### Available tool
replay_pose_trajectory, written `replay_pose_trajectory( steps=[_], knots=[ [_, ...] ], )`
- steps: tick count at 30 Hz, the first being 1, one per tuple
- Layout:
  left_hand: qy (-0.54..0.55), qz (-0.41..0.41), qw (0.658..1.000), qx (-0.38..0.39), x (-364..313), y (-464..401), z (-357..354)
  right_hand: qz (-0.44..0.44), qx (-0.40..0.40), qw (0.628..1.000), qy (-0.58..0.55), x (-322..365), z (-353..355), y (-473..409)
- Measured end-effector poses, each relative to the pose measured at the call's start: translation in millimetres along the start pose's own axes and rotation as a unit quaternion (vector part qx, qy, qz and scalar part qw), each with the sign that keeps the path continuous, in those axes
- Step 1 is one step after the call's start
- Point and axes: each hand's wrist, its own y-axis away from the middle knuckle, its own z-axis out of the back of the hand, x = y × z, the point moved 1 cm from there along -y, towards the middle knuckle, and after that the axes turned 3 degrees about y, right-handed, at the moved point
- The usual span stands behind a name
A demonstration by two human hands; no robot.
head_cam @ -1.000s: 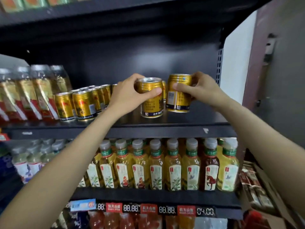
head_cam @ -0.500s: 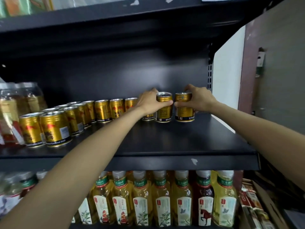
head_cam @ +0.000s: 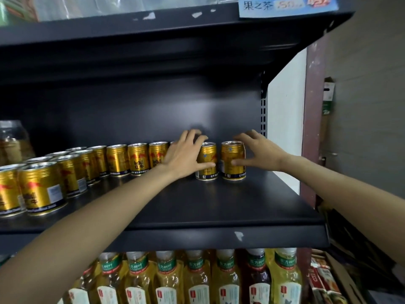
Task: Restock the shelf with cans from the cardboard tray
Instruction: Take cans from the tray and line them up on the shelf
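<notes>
Black shelf (head_cam: 197,207): matt painted metal, smooth, with a small chipped spot of paint on its front lip. Cans (head_cam: 138,159) standing along the shelf's rear: glossy gold metal bodies, ribbed near top and bottom, with bright silver lids. Bottles (head_cam: 197,279) below the shelf: clear, shiny plastic with paper-like labels and pale caps. Sign (head_cam: 287,5) above the shelf: glossy printed paper or card. Cardboard box (head_cam: 341,279) to the lower right of the shelf: dull, brown, rough.
</notes>
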Motion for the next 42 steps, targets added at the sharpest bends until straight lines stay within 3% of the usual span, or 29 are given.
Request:
replay_pose_trajectory(
  steps=[3, 6, 17, 26, 29, 36, 42],
  knots=[
    [-0.041, -0.08, 0.996, -0.022, 7.5, 4.3, -0.4, 0.081, -0.009, 0.996, 0.043, -5.9, 1.1, 8.6],
    [-0.031, -0.099, 0.995, -0.007, 11.6, -3.4, -4.0, 0.084, -0.033, 0.992, 0.086, -2.7, -1.4, 4.0],
    [-0.072, -0.051, 0.994, 0.063, 26.9, -27.9, -25.6, 0.058, -0.032, 0.985, 0.162, 16.4, -22.2, -42.3],
    [-0.01, -0.013, 0.999, 0.04, 32.5, -23.8, -30.9, 0.039, -0.039, 0.98, 0.19, 23.2, -34.5, -63.4],
    [-0.017, -0.006, 0.999, 0.037, 30.1, -23.7, -31.3, 0.026, -0.031, 0.985, 0.167, 25.9, -35.8, -66.0],
    [-0.074, -0.002, 0.997, 0.035, 21.1, -22.0, -31.2, 0.028, -0.044, 0.97, 0.239, 28.3, -42.1, -62.9],
    [-0.013, 0.003, 1.0, -0.015, 8.8, -1.2, 6.7, 0.042, -0.092, 0.981, 0.167, 35.8, -12.6, -26.0]
  ],
)
